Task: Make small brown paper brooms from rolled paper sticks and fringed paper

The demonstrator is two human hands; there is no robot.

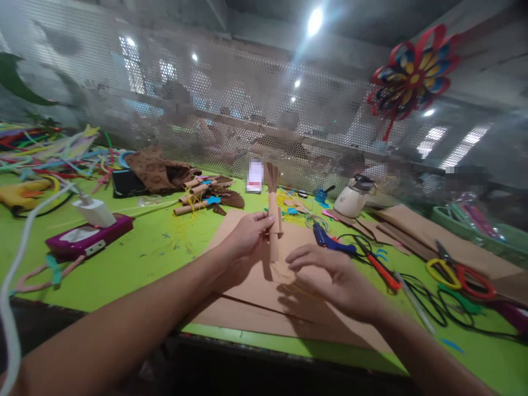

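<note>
A rolled brown paper tube (274, 212) with a pleated, darker brown paper fan (271, 177) at its top stands nearly upright in my left hand (249, 236). My left thumb and fingers pinch it around the middle. A short brown crosspiece sits against the tube there. At the lower end, a loose tangle of pale raffia strands (282, 272) hangs over brown paper sheets (247, 297). My right hand (330, 278) is just right of these strands, fingers curved and apart, slightly blurred. Whether its fingertips touch a strand, I cannot tell.
Finished-looking paper rolls (192, 201) lie at back left. A purple power strip (88, 236) is on the left. To the right are a blue glue gun (330, 239), an orange-handled cutter (383, 269), scissors (462, 275) and black cable. A white jug (352, 197) stands behind.
</note>
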